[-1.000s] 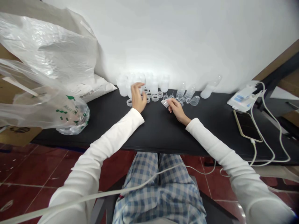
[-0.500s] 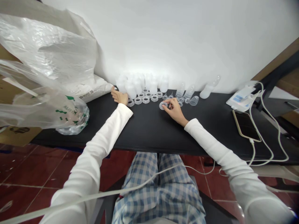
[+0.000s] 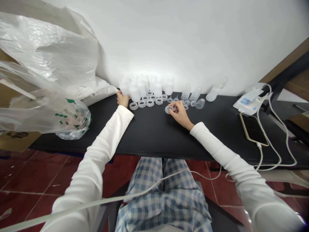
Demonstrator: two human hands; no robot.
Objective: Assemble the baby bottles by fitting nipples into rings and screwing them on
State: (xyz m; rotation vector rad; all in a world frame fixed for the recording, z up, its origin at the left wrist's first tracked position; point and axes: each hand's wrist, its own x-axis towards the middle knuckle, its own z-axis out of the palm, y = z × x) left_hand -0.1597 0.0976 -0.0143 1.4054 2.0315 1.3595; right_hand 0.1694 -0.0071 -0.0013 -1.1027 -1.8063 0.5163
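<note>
On the black table, my left hand [image 3: 123, 99] reaches to the leftmost white bottle [image 3: 125, 86], thumb and fingers curled about its lower part. More milky-white bottles [image 3: 158, 87] stand upright beside it against the wall. In front of them lie several clear screw rings [image 3: 150, 102]. My right hand [image 3: 178, 112] pinches a clear ring [image 3: 167, 110] low over the table; a nipple may be in it, but the fingers partly hide its middle. Close behind that hand are clear nipples [image 3: 170, 99], clear caps [image 3: 185, 92] and a cap lying tilted [image 3: 200, 103].
An assembled bottle [image 3: 213, 93] leans near the wall at right. Large white bags [image 3: 60, 58] and a clear bag [image 3: 72, 120] take up the left side. At right lie a phone [image 3: 254, 129], white cables [image 3: 287, 138] and a white packet [image 3: 248, 101]. A cable crosses my lap.
My left hand has shifted slightly left and closed in around the leftmost bottle. My right hand stays in almost the same place with the ring.
</note>
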